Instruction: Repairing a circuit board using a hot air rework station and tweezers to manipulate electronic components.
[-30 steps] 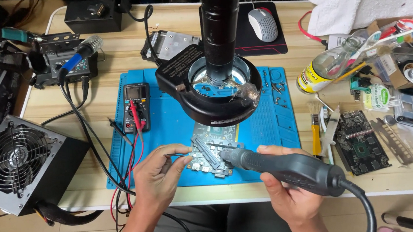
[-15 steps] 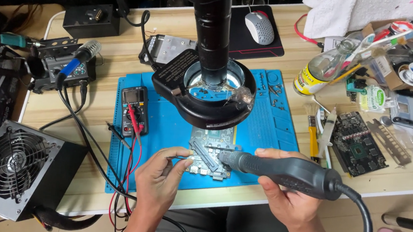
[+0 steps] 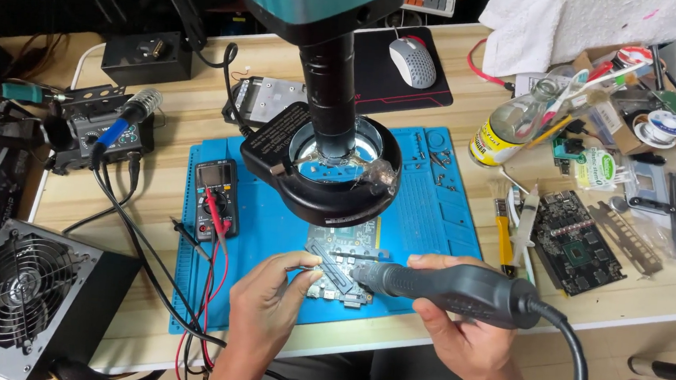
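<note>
Since the earlier frame the view has slid down slightly; hands barely shifted. Right hand (image 3: 467, 337) is clenched around the hot-air handpiece (image 3: 451, 287), nozzle over the circuit board (image 3: 340, 262) on the blue mat (image 3: 440, 222) near the table's front edge. Left hand (image 3: 269, 301) pinches a thin tool at the board's left edge (tweezers, probably). Microscope ring light (image 3: 331, 177) hangs close above; little room.

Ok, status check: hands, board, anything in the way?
Left hand pinches tweezers at circuit board. Right hand grips hot-air handpiece, nozzle at board. Microscope ring light overhangs board's far edge.
</note>
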